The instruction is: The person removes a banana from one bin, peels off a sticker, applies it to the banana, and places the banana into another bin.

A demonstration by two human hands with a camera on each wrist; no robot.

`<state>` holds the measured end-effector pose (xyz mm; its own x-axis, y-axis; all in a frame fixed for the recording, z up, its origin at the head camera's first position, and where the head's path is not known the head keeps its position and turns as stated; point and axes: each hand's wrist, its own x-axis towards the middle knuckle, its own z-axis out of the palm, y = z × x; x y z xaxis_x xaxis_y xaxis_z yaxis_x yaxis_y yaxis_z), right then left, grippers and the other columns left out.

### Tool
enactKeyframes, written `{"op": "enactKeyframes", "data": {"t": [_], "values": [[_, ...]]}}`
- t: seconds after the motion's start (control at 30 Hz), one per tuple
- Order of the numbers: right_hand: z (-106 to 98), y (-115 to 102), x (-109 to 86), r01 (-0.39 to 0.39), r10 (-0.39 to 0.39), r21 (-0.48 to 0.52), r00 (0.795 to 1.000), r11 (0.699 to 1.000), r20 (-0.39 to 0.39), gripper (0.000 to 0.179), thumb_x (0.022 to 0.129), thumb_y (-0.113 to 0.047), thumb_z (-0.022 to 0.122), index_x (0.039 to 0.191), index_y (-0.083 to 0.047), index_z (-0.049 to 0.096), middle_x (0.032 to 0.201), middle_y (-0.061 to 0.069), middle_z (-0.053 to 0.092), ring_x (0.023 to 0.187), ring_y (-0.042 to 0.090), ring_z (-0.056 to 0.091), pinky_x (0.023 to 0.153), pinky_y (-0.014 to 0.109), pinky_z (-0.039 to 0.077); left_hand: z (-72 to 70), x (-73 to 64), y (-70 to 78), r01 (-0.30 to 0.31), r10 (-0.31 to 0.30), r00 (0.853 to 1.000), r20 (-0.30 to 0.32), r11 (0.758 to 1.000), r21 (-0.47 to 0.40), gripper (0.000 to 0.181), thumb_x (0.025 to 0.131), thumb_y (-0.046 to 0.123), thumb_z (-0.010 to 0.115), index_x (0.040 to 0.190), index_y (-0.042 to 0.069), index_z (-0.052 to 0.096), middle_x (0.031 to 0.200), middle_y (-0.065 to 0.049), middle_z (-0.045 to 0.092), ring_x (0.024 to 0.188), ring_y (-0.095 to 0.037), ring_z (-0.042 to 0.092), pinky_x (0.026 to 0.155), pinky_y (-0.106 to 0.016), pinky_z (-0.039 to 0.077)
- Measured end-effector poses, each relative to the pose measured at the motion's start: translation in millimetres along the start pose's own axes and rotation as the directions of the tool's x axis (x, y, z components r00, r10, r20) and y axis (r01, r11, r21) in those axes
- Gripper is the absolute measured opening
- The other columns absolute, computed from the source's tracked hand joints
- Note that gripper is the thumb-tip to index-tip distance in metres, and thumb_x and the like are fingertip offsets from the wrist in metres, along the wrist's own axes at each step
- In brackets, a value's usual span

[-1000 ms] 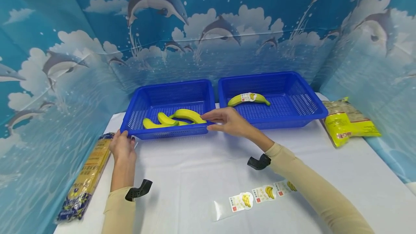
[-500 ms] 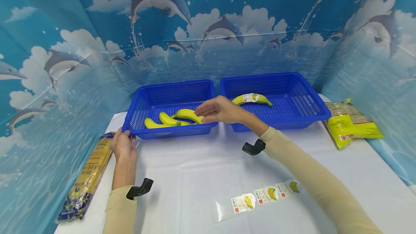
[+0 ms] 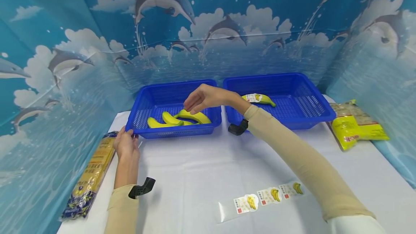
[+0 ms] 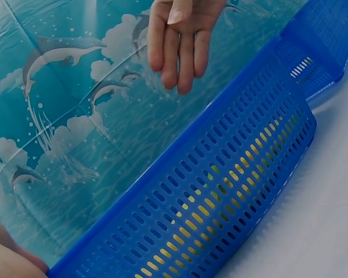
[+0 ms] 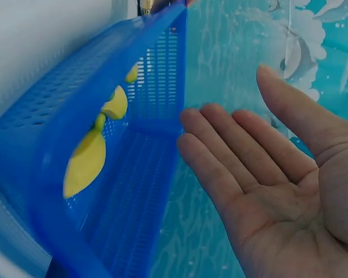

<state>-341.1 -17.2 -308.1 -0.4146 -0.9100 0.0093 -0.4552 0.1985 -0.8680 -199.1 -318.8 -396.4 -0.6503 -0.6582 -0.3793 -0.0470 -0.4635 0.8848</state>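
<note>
Several bananas (image 3: 166,119) lie along the front wall of the left blue plastic basket (image 3: 177,130). At that basket's front left corner my left hand (image 3: 126,146) holds the rim, thumb on top; part of its fingers is hidden. Above the same basket hovers my right hand (image 3: 208,96), fingers extended and palm bare, overlapping the rearmost banana in the head view. The right wrist view shows the right palm (image 5: 278,191) with nothing in it. One labelled banana (image 3: 265,100) sits in the right blue basket (image 3: 302,120), partly behind my right wrist.
A clear strip with banana stickers (image 3: 246,203) lies on the white cloth near the front. A long yellow packet (image 3: 94,170) lies at the left edge, and a yellow bag (image 3: 354,125) at the right. A dolphin-print curtain (image 3: 208,57) encloses the back and sides.
My right hand has risen from the left basket's front right corner and moved left and back over the bananas. My left hand keeps its hold on the rim.
</note>
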Motion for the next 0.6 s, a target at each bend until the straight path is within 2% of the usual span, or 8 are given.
{"op": "enactKeyframes", "data": {"t": [0.3, 0.43, 0.6], "values": [[-7, 7, 32.8, -0.088, 0.087, 0.071, 0.996, 0.994, 0.013, 0.045, 0.098, -0.001, 0.078, 0.141, 0.006, 0.066, 0.136, 0.018, 0.073, 0.132, 0.036, 0.067, 0.106, 0.038, 0.06, -0.3, 3.0, 2.2, -0.006, 0.006, 1.0, -0.003, 1.0, 0.01, 0.051, 0.115, 0.008, 0.041, 0.166, 0.015, 0.043, 0.168, -0.005, 0.046, 0.146, -0.013, 0.052, 0.119, -0.025, 0.045], [-13, 18, 46.2, -0.129, 0.131, 0.111, 0.991, 0.985, -0.008, 0.046, 0.097, -0.002, 0.079, 0.141, 0.004, 0.067, 0.137, 0.017, 0.073, 0.13, 0.034, 0.068, 0.105, 0.038, 0.06, 0.1, 3.6, 3.2, -0.004, 0.004, 1.0, 0.004, 1.0, -0.003, 0.051, 0.114, 0.006, 0.042, 0.165, 0.014, 0.044, 0.168, -0.006, 0.046, 0.146, -0.014, 0.052, 0.119, -0.025, 0.045], [-21, 36, 58.9, -0.181, 0.19, 0.163, 0.981, 0.97, -0.038, 0.045, 0.098, 0.0, 0.078, 0.141, 0.005, 0.066, 0.14, 0.022, 0.069, 0.126, 0.031, 0.07, 0.106, 0.042, 0.06, 0.6, 4.5, 2.8, 0.009, -0.009, 1.0, 0.008, 1.0, -0.012, 0.052, 0.114, 0.007, 0.043, 0.166, 0.014, 0.044, 0.168, -0.005, 0.046, 0.147, -0.014, 0.051, 0.12, -0.025, 0.044]]}}
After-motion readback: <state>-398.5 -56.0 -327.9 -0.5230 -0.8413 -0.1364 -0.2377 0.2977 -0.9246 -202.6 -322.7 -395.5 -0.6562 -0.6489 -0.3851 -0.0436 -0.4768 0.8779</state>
